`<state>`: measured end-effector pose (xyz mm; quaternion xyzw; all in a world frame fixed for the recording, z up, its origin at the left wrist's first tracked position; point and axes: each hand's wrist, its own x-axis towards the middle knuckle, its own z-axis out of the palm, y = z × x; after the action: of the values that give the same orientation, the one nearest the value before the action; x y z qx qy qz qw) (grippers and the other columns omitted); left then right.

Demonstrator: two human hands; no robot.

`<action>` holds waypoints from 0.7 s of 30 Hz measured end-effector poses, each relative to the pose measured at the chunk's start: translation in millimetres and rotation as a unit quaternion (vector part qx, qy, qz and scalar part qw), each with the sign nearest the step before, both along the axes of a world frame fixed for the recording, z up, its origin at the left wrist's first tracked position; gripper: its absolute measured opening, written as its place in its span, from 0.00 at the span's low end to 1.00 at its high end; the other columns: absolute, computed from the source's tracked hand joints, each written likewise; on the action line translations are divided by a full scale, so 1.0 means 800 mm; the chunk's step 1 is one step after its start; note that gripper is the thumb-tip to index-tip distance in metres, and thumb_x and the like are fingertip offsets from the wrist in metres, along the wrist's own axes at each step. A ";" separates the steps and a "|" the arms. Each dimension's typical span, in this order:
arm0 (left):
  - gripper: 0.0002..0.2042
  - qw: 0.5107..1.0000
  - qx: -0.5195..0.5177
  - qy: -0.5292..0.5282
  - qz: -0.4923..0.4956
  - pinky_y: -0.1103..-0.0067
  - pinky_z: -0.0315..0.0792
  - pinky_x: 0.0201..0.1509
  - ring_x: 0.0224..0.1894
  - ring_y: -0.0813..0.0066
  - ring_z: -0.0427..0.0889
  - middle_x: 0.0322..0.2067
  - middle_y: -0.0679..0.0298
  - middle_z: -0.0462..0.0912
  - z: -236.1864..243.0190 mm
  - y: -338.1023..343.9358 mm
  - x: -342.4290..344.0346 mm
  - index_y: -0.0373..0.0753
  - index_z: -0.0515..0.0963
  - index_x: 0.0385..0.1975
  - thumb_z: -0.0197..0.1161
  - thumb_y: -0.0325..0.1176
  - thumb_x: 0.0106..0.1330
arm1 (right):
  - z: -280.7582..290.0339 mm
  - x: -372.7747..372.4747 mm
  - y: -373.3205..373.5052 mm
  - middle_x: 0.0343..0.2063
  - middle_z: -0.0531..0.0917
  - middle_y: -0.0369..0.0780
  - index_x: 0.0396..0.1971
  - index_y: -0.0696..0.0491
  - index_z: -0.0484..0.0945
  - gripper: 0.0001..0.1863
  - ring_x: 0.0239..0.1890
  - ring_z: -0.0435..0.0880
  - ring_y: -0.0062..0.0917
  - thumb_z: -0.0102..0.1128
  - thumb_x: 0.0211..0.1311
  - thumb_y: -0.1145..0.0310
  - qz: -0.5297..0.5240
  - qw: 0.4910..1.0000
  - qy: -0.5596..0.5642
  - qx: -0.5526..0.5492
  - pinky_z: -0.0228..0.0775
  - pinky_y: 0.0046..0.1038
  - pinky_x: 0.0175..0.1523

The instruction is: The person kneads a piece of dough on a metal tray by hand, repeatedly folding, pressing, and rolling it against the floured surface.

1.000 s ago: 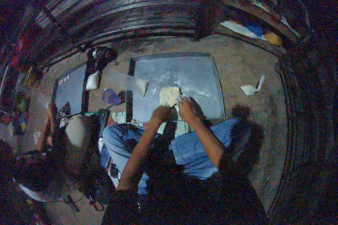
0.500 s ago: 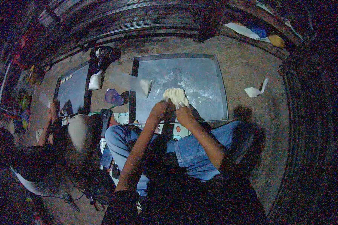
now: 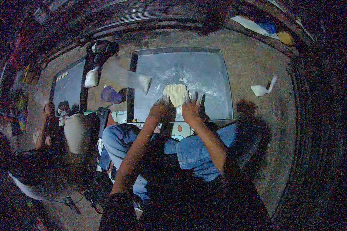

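Note:
A pale, lumpy piece of dough (image 3: 176,93) lies on a flour-dusted, shallow metal tray (image 3: 210,69) in front of my crossed legs. My left hand (image 3: 160,109) touches the dough's lower left edge, its whitened fingers stretched forward. At the lower right edge is my right hand (image 3: 191,107), with its fingers spread and some of them resting against the dough. Both thumbs are hard to make out. White flour is smeared over the tray beyond the dough. A clear plastic bag of white powder (image 3: 144,83) lies across the tray's left rim.
Left of the tray are a purple rounded thing (image 3: 111,94) and another white bag (image 3: 91,78). Farther left, a co-worker's hand (image 3: 47,109) is beside a second tray (image 3: 70,90) with several small dough pieces. A small white packet (image 3: 259,90) lies on the floor at right.
My hands have shifted from bunched at the dough's near edge to its two sides, and my right fingers have spread. The dough looks rounder and more compact. The view has shifted slightly.

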<state>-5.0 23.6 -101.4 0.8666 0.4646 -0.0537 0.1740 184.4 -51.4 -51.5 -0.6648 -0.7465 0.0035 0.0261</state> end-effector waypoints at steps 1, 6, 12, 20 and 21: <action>0.27 1.000 0.019 -0.001 -0.006 0.56 0.66 0.62 0.60 0.47 0.70 0.53 0.44 0.75 -0.001 -0.002 0.004 0.35 0.63 0.63 0.51 0.42 0.65 | -0.002 -0.002 0.002 0.64 0.64 0.50 0.54 0.61 0.73 0.23 0.67 0.56 0.53 0.48 0.59 0.69 -0.018 1.000 -0.005 -0.020 0.47 0.57 0.68; 0.31 0.990 0.140 0.009 -0.021 0.57 0.62 0.65 0.62 0.47 0.68 0.55 0.45 0.74 -0.032 -0.004 -0.013 0.36 0.64 0.62 0.56 0.47 0.62 | 0.005 0.014 0.027 0.50 0.78 0.53 0.36 0.58 0.81 0.14 0.57 0.74 0.45 0.51 0.58 0.66 0.014 0.997 0.053 -0.048 0.64 0.46 0.61; 0.20 0.988 0.106 0.102 -0.051 0.52 0.56 0.67 0.65 0.56 0.66 0.55 0.58 0.77 0.052 0.006 0.002 0.51 0.78 0.50 0.58 0.50 0.61 | 0.061 0.034 0.042 0.47 0.78 0.55 0.35 0.64 0.79 0.13 0.53 0.76 0.45 0.52 0.53 0.72 -0.064 0.981 0.148 -0.108 0.68 0.41 0.57; 0.16 0.996 0.011 0.086 -0.011 0.57 0.70 0.56 0.49 0.61 0.81 0.44 0.56 0.83 0.077 0.030 0.018 0.44 0.81 0.40 0.62 0.47 0.59 | -0.031 0.028 0.024 0.70 0.54 0.43 0.66 0.56 0.58 0.31 0.71 0.50 0.45 0.46 0.61 0.71 -0.006 0.998 -0.004 -0.065 0.45 0.66 0.65; 0.15 0.996 -0.024 0.086 -0.003 0.59 0.71 0.55 0.46 0.61 0.83 0.42 0.56 0.84 0.080 0.040 0.026 0.43 0.81 0.39 0.62 0.45 0.59 | -0.031 0.037 0.025 0.69 0.56 0.43 0.64 0.55 0.61 0.29 0.71 0.51 0.46 0.46 0.62 0.69 -0.008 0.998 -0.004 -0.065 0.45 0.66 0.64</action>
<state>15.9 55.7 -37.0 0.8559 0.4735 -0.1396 0.1539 214.1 -31.5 -76.0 -0.6713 -0.7393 0.0493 -0.0199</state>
